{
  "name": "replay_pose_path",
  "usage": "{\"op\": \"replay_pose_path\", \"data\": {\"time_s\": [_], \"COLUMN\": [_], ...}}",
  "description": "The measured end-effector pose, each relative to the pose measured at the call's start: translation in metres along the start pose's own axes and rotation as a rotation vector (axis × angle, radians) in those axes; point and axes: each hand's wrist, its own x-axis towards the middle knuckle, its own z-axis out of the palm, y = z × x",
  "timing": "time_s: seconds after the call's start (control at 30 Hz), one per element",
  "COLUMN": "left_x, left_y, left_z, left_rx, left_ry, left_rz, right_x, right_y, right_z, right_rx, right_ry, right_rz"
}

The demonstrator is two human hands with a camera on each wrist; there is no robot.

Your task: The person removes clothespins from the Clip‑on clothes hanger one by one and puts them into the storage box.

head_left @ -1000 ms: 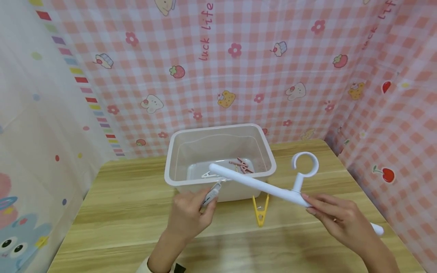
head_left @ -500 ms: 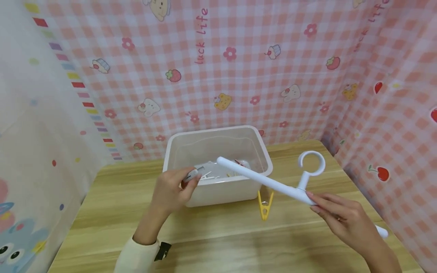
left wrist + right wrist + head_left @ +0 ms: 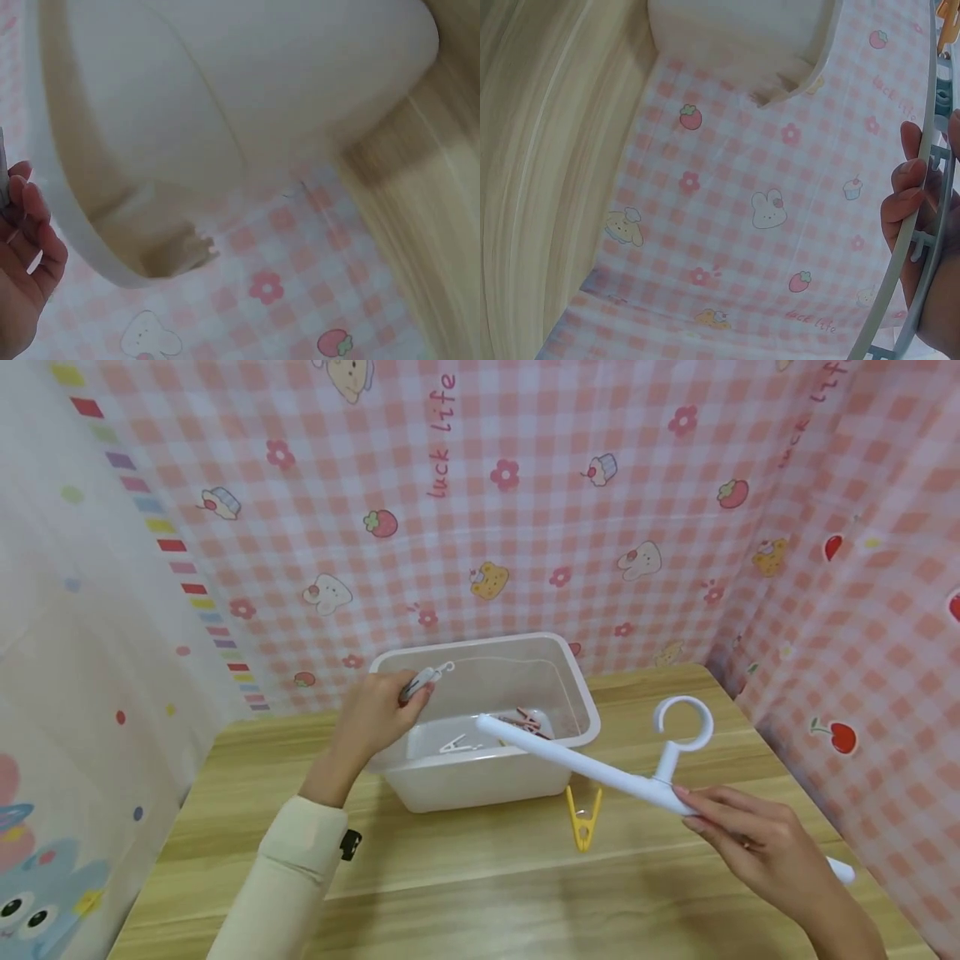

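Clothespin (image 3: 426,678), one, grey-white, pinched in the fingers of the left hand (image 3: 375,714) above the near-left rim of one clear plastic bin (image 3: 487,781). Inside the bin: one white pin and a few pink ones. Right hand (image 3: 757,852) fingers grip one white hanger (image 3: 600,770), its bar slanting over the bin. One yellow clothespin (image 3: 583,818) lies on the wooden table (image 3: 487,893), just beside the bin. Pink checked cloth walls surround.
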Motion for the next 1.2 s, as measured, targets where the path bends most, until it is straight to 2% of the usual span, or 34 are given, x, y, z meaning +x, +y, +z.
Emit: {"op": "replay_pose_path", "data": {"time_s": [0.13, 0.27, 0.43, 0.53, 0.73, 1.2], "left_x": [0.019, 0.034, 0.045, 0.047, 0.048, 0.051], "left_y": [-0.013, -0.023, -0.032, -0.037, -0.040, -0.040], "left_z": [0.006, 0.011, 0.012, 0.014, 0.016, 0.017], "left_rx": [0.029, 0.053, 0.073, 0.088, 0.104, 0.035], "left_ry": [-0.106, -0.182, -0.256, -0.296, -0.322, -0.324], "left_rz": [-0.053, -0.118, -0.201, -0.213, -0.192, -0.228], "right_x": [0.000, -0.001, -0.002, -0.002, -0.003, -0.001], "right_y": [-0.001, -0.001, -0.002, -0.002, -0.003, -0.002], "right_z": [-0.001, -0.003, -0.004, -0.005, -0.006, -0.004], "right_rx": [-0.009, -0.026, -0.046, -0.054, -0.039, -0.016], "right_ry": [-0.006, -0.009, -0.003, 0.001, 0.003, -0.019], "right_rz": [0.002, 0.009, 0.010, 0.012, 0.011, 0.023]}}
